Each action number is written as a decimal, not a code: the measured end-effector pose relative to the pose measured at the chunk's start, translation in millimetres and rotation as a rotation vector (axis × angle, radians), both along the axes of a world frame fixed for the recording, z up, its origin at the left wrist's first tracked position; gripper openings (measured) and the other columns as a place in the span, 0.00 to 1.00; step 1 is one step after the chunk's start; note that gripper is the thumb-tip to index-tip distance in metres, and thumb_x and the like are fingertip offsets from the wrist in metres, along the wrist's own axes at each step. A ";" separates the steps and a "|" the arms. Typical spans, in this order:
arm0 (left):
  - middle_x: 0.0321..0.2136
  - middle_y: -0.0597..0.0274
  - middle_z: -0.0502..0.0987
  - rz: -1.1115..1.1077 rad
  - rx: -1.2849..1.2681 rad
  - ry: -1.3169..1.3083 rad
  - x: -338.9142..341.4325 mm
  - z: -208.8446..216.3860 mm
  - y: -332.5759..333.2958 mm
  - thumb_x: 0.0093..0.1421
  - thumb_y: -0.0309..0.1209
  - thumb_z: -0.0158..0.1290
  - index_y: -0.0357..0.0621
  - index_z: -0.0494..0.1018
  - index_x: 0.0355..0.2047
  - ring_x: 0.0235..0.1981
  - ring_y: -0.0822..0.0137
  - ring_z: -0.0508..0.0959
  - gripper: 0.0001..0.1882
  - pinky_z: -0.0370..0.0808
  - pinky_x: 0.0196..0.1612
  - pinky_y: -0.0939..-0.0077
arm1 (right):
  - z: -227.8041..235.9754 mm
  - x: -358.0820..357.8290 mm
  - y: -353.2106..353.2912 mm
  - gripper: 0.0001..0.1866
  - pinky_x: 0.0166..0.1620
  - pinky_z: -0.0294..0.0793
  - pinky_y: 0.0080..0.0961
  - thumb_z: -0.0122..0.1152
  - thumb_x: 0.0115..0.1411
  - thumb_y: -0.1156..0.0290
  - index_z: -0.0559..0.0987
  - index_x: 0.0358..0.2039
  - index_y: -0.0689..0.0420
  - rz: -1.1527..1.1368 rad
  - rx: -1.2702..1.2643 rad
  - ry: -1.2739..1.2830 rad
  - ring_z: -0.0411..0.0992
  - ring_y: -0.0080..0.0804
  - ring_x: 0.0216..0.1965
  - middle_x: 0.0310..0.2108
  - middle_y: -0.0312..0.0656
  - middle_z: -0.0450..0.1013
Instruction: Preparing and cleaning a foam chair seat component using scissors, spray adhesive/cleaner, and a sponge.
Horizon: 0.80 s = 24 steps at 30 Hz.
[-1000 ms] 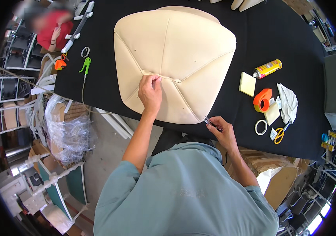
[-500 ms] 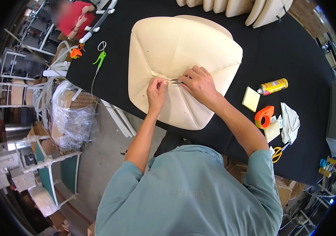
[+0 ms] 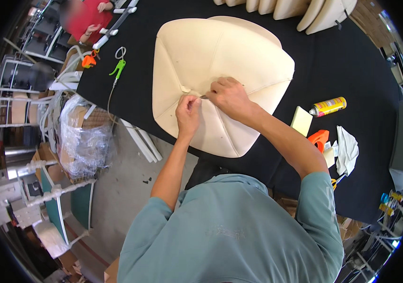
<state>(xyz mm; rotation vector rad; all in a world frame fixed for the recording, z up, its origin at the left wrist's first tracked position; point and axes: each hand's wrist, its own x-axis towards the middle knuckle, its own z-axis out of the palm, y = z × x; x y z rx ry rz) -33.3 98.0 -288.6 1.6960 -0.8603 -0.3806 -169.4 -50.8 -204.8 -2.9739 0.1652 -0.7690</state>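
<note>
A cream, upholstered seat shell (image 3: 196, 52) lies on the black-covered table, its seams meeting near the middle by a small raised fold. There, the fingertips of my left hand (image 3: 187, 115) are pinched together; what is between them is too small to make out. My right hand (image 3: 229, 100), just to the right, is closed around small thread snips (image 3: 204, 97). Their dark metal tips point at the left fingertips, while the rest is mostly hidden in the fist. Another cream piece (image 3: 258, 29) shows under the shell's far edge.
Right of the shell are a yellow foam block (image 3: 301, 121), a spray can (image 3: 328, 106), an orange tape dispenser (image 3: 319, 138) and a white cloth (image 3: 347, 150). A green air gun (image 3: 118, 69) lies left. Cream panels (image 3: 300, 7) stand at the back. A person in red (image 3: 90, 21) is far left.
My right hand has turned over and moved slightly left, bringing the snips' tips to my left fingertips. Their blades, seen apart before, now look together. My left hand stays pinched at the seam.
</note>
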 end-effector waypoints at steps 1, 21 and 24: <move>0.31 0.69 0.74 0.009 -0.023 -0.015 2.6 -1.8 4.0 0.67 0.26 0.56 0.37 0.76 0.36 0.32 0.78 0.71 0.04 0.70 0.37 0.82 | -1.6 3.2 2.4 0.04 0.39 0.73 0.31 0.62 0.49 0.69 0.82 0.26 0.52 0.018 0.004 -0.037 0.73 0.33 0.36 0.26 0.34 0.72; 0.28 0.53 0.79 -0.631 0.490 -0.733 -31.1 94.0 42.6 0.59 0.35 0.64 0.38 0.80 0.31 0.33 0.49 0.80 0.11 0.75 0.36 0.60 | -34.4 -182.6 21.4 0.15 0.35 0.67 0.17 0.63 0.67 0.73 0.76 0.52 0.61 -0.544 1.345 -0.679 0.65 0.15 0.31 0.32 0.31 0.72; 0.23 0.56 0.73 -0.567 0.175 -0.788 -72.9 118.8 -41.8 0.55 0.28 0.67 0.40 0.77 0.26 0.30 0.51 0.76 0.09 0.73 0.35 0.60 | -28.3 -168.1 -18.4 0.19 0.32 0.64 0.17 0.67 0.65 0.68 0.77 0.53 0.61 -0.678 1.323 -0.797 0.62 0.13 0.29 0.30 0.29 0.70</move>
